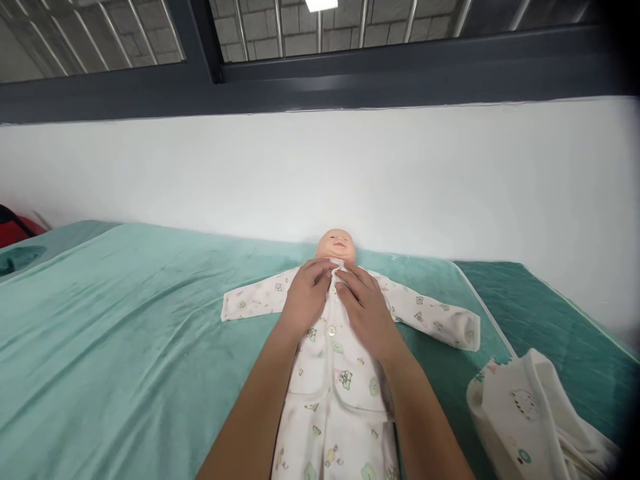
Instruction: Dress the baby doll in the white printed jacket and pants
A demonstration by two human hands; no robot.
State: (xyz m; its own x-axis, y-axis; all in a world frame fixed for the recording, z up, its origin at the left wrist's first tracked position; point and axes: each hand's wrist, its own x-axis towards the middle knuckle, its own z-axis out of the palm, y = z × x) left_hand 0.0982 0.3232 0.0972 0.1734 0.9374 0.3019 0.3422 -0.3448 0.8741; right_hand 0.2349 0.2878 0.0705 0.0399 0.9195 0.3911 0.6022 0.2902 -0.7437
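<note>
A baby doll lies on its back on a teal blanket, head toward the wall. It wears a white printed romper with sleeves spread out to both sides and buttons down the front. My left hand rests on the doll's chest left of the button line, fingertips pinching the fabric near the collar. My right hand lies on the right side of the chest, fingers bent in at the same top closure. Both pairs of fingertips meet just below the doll's chin.
A folded white printed garment lies at the lower right on the blanket. A darker green mat shows at the right. A white wall runs close behind the doll, under a dark window frame. Something red sits at the far left.
</note>
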